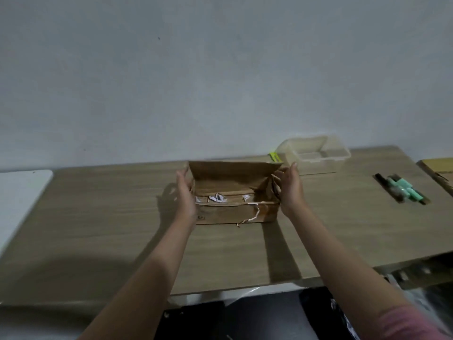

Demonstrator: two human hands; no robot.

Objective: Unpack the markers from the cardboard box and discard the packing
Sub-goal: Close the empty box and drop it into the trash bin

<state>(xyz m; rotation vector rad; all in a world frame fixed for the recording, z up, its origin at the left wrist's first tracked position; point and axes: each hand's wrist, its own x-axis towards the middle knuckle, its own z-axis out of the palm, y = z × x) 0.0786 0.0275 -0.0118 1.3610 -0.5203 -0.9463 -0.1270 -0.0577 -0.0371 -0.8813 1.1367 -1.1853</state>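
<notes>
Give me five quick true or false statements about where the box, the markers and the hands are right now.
1. The cardboard box is open, its lid flap standing up. True.
2. The left hand and right hand are at opposite ends of the box. True.
3. The markers lie inside the clear plastic container. False: they lie on the table, right of the box.
4. The box hangs over the table's near edge. False: it sits mid-table.
5. White paper scraps show inside the box. True.
</notes>
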